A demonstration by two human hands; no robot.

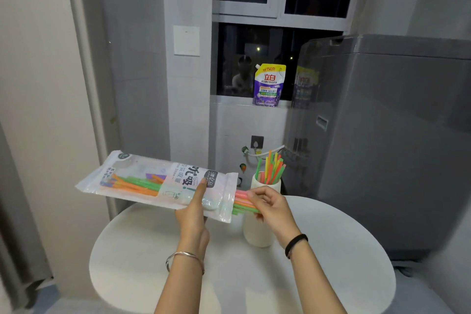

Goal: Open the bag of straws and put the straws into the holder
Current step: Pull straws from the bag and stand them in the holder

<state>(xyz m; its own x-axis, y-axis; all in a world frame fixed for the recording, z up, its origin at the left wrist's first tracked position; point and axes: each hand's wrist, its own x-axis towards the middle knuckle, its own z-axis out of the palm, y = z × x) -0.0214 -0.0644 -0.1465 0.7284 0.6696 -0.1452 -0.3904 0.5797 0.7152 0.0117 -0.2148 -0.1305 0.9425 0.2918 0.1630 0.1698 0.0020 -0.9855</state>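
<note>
**Inspector:** Left side first. State of the left hand [191, 214]?

**Assistant:** Its fingers [201, 187] are closed on the bag of straws [153, 181], thumb laid across the printed upper face, the others hidden underneath. The bag is held lengthwise above the desk [153, 262], its sealed end pointing left and its mouth to the right. A thin metal bangle [184, 260] sits on that wrist.

**Inspector:** Material of the bag?

**Assistant:** Glossy, flat plastic film, partly clear and partly printed white with dark lettering. Through the clear part, orange and green straws lie side by side along its length.

**Inspector:** And at the mouth?

**Assistant:** A bundle of pink, orange and green straws [242, 202] sticks out of the open end. The right hand [272, 208] has its fingers pinched together on that bundle, just beside the bag's edge. A dark band [295, 243] circles that wrist.

**Inspector:** The holder?

**Assistant:** A white, smooth, cylindrical holder [256, 233] stands upright on the desk, directly behind and below the right hand, which partly covers it. Green, orange, yellow and red straws [271, 168] stand in it, fanned out and leaning right.

**Inspector:** The desk itself?

**Assistant:** Round, white, matt surface. Behind, a purple and yellow pouch [269, 85] stands on the window ledge, and a grey appliance [395, 148] stands to the right.
</note>
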